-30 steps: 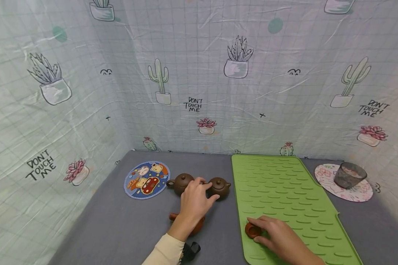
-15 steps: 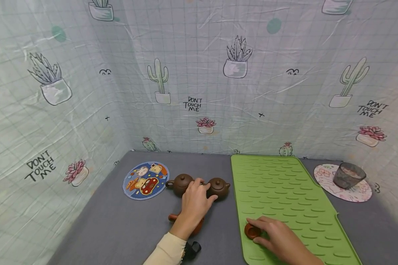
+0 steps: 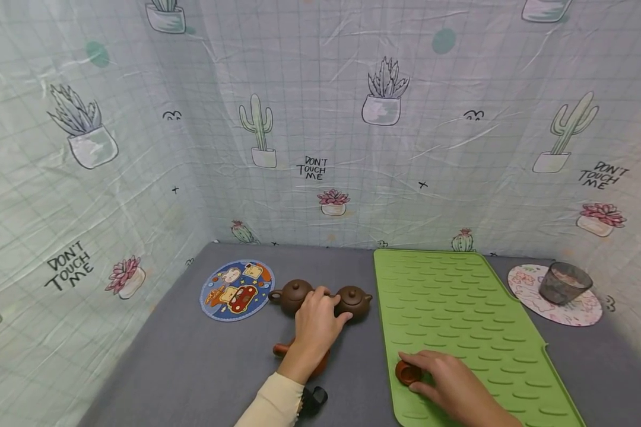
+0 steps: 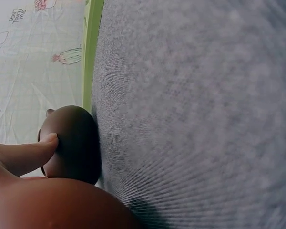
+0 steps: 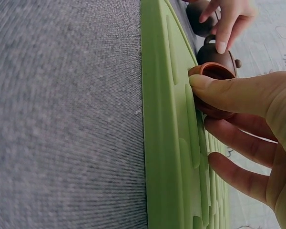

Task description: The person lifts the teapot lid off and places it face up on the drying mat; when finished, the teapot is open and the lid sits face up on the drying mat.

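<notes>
My left hand (image 3: 317,320) reaches between two dark brown teapots on the grey cloth. Its thumb touches the right teapot (image 3: 354,303) near the handle side; the left teapot (image 3: 294,296) is partly hidden behind the fingers. Whether the other fingers grip the handle I cannot tell. Under my left forearm is a reddish-brown teapot (image 3: 281,350), its side handle showing. My right hand (image 3: 448,379) pinches a small reddish-brown clay cup (image 3: 408,372) between thumb and fingers, low over the near left edge of the green mat (image 3: 459,308). In the right wrist view the cup (image 5: 214,71) is tilted.
A round blue cartoon coaster (image 3: 256,311) lies at the back left. At the far right, a dark translucent cup (image 3: 563,283) stands on a pink floral coaster (image 3: 529,302). A black object (image 3: 315,400) sits beside my left sleeve. Printed cloth walls (image 3: 331,136) enclose the table.
My left hand has shifted slightly right between the teapots. The right hand and the cup stay in place on the mat.
</notes>
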### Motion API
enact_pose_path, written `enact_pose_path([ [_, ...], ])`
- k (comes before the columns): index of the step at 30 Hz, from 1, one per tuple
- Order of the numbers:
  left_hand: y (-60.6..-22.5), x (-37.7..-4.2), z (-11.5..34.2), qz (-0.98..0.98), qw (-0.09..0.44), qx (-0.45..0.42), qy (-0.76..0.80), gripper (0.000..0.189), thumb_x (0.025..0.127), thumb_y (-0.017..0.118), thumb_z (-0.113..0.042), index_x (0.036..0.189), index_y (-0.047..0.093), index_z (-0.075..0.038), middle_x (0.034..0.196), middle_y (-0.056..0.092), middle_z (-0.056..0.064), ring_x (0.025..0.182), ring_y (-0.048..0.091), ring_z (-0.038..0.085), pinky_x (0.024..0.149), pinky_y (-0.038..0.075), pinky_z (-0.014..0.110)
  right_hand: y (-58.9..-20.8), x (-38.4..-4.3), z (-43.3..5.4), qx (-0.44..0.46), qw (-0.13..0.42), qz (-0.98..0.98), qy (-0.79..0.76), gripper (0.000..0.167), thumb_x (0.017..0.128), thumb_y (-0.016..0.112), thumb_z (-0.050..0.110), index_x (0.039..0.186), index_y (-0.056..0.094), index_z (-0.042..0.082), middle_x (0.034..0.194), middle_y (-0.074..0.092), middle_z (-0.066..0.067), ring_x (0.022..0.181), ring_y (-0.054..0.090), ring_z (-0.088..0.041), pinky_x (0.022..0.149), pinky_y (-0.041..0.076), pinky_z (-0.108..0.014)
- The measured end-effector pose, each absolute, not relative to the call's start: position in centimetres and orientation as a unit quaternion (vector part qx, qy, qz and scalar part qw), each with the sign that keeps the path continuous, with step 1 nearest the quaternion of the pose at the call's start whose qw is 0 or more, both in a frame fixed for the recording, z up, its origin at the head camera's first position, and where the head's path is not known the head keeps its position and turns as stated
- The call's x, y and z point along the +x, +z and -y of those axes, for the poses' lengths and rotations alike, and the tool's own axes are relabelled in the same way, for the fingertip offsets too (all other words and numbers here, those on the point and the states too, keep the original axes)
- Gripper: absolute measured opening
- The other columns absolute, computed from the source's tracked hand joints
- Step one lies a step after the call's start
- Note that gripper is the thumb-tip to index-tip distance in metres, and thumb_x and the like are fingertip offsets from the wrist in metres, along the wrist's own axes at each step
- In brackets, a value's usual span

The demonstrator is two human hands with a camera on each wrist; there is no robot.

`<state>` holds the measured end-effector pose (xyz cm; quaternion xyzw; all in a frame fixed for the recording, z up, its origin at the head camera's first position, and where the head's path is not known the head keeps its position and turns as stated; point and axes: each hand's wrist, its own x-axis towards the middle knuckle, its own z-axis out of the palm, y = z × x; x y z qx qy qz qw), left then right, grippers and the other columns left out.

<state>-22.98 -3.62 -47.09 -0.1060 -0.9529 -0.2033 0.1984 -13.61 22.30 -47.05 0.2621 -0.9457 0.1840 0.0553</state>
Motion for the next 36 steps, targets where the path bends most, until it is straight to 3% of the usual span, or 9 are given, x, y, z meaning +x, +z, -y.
enact_pose_path([
  [7,-47.4,-23.0,3.7,0.950,0.207,-0.102,-0.208,0.050,0.072,0.089,-0.049,0.108,0.083,-0.015,0.110,0.072,0.005,0.090,0.066,0.022,0.071,0.060,0.036,-46.9,-13.7,-22.4,0.258,0.039,0.948,0.185,0.049,0.080,0.085,0.023,0.127,0.073,0.015,0.104,0.078,0.006,0.094,0.073,-0.012,0.077,0.060,-0.032],
  [23,-47.0,-22.8,3.6,0.953,0.203,-0.104,-0.198,0.049,0.073,0.089,-0.045,0.111,0.082,-0.015,0.112,0.072,0.005,0.092,0.067,0.022,0.070,0.060,0.038,-46.8,-13.8,-22.1,0.259,0.032,0.949,0.176,0.049,0.080,0.085,0.024,0.126,0.074,0.013,0.103,0.079,0.005,0.094,0.074,-0.014,0.076,0.060,-0.032],
  [30,-46.8,-23.0,3.3,0.953,0.211,-0.106,-0.190,0.049,0.070,0.091,-0.043,0.108,0.083,-0.014,0.106,0.072,0.005,0.085,0.065,0.022,0.068,0.059,0.036,-46.6,-14.1,-22.4,0.272,0.041,0.947,0.167,0.050,0.078,0.087,0.024,0.124,0.074,0.011,0.108,0.079,0.001,0.096,0.076,-0.017,0.077,0.061,-0.032],
  [36,-46.6,-23.0,3.1,0.954,0.209,-0.095,-0.194,0.048,0.068,0.092,-0.041,0.106,0.083,-0.013,0.103,0.072,0.005,0.081,0.064,0.021,0.066,0.058,0.036,-45.9,-14.4,-22.5,0.267,0.011,0.948,0.173,0.053,0.080,0.085,0.031,0.128,0.071,0.012,0.113,0.078,0.001,0.097,0.074,-0.014,0.078,0.060,-0.032],
])
